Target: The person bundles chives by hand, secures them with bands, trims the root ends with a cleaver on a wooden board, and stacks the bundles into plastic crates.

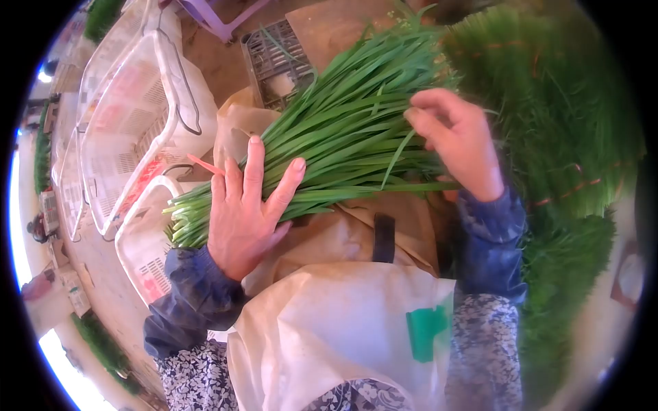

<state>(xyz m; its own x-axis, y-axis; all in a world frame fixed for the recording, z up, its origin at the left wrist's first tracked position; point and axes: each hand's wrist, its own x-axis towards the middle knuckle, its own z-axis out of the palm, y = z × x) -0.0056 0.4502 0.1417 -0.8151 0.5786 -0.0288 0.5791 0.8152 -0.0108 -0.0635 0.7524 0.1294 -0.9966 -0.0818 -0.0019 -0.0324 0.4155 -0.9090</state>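
A thick bunch of green garlic chives (349, 113) lies slantwise in front of me, its pale cut ends at lower left. My left hand (243, 205) rests flat on the bunch near the cut ends, fingers spread and stretched out. A thin orange strip (204, 164) sticks out beside its fingers. Over the leafy side, my right hand (456, 133) is closed in a pinch, with thumb and forefinger together at a single chive leaf (399, 157) that hangs down. The exact contact at the fingertips is partly hidden.
White plastic crates (127, 130) with wire handles stand at left. More chives tied with orange bands (548, 116) are heaped at right. A dark grid crate (277, 58) and a purple stool (216, 20) are behind. A pale apron (336, 329) covers my lap.
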